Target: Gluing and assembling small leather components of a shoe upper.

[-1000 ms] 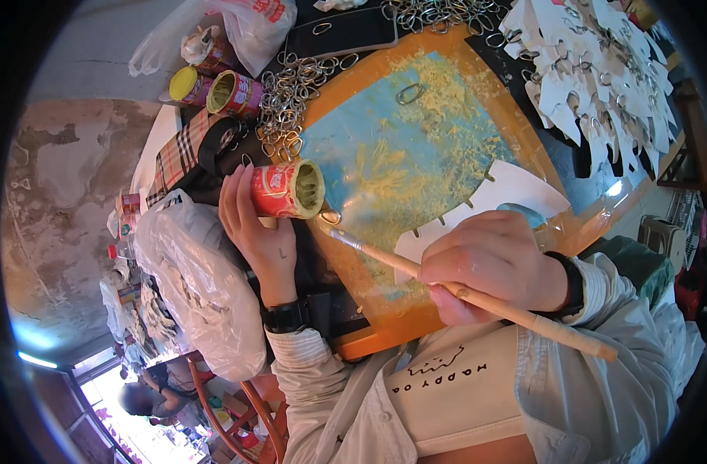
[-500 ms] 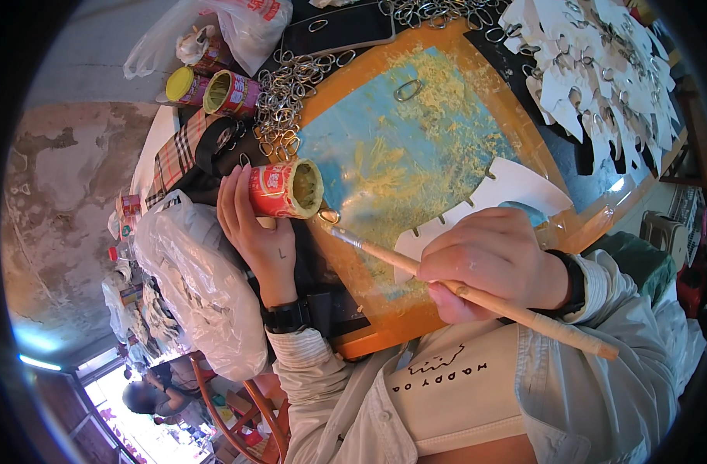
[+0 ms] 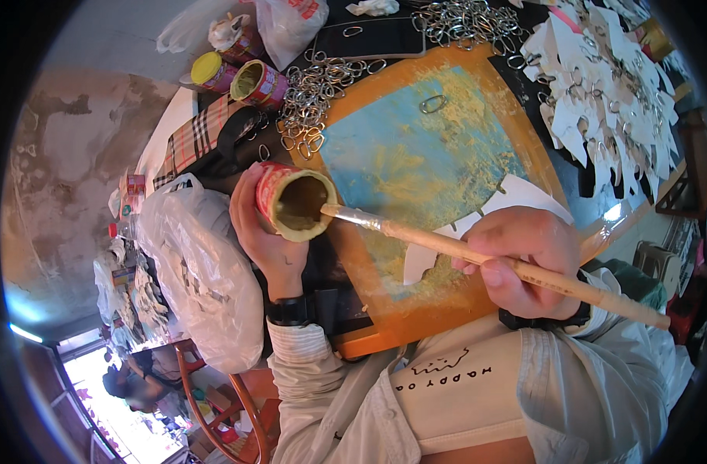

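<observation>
My left hand (image 3: 270,259) is wrapped round a red can (image 3: 298,203), tilted so its mouth faces me. A yellowish coating covers the can's rim and inside. In my right hand (image 3: 527,259) is a wooden-handled brush (image 3: 431,241), gripped by its handle between thumb and fingers. The brush's tip meets the can's right rim at the mouth. Beneath my right hand lies a white notched piece (image 3: 527,197), partly hidden by it. That piece rests on a blue work surface (image 3: 369,147) smeared with dry yellow residue and edged with orange tape.
Metal rings (image 3: 315,97) are heaped at the far left of the board, with more rings (image 3: 469,23) at the back. A single ring (image 3: 433,104) lies on the board. White pieces with rings (image 3: 601,93) pile up at right. Other cans (image 3: 259,83) and a plastic bag (image 3: 203,271) are at left.
The can has tipped so its mouth turns more towards me. The brush tip has come up to the can's rim, and my right hand has shifted right. The whole view has shifted slightly.
</observation>
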`<action>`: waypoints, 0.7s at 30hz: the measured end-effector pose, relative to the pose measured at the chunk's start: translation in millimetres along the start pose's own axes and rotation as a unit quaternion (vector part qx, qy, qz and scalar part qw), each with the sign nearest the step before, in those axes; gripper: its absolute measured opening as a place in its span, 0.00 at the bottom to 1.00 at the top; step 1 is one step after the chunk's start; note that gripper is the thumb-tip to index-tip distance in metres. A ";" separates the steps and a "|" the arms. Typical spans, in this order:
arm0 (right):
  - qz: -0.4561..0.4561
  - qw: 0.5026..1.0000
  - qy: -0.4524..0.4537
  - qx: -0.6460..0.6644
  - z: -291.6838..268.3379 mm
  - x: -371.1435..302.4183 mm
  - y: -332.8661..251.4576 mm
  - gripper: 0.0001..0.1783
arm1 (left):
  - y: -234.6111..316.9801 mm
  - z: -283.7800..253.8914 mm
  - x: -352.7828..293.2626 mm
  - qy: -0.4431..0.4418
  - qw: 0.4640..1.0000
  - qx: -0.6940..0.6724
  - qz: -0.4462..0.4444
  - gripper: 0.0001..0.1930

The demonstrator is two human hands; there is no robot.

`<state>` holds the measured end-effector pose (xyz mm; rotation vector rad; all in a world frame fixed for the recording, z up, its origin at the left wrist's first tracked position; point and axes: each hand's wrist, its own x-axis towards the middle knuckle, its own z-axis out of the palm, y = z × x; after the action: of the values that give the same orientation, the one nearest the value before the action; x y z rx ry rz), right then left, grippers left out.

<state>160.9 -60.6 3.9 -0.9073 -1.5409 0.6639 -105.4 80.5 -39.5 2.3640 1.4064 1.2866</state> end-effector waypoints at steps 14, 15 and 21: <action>-0.098 0.983 -0.080 -0.136 31.7 38.7 5.9 0.09 | 11.5 -5.1 8.5 -0.046 0.991 0.018 0.125 0.29; -0.097 0.982 -0.070 -0.145 34.3 38.2 6.2 0.09 | 10.1 -5.7 7.1 -0.044 0.991 0.019 0.124 0.29; -0.102 0.978 -0.040 -0.177 33.5 38.6 3.8 0.10 | 6.2 -6.0 5.3 -0.047 0.989 0.043 0.130 0.31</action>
<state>127.5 -23.5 16.1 -0.9752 -1.8312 0.2851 -104.3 79.2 -29.4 2.7005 1.1791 1.1714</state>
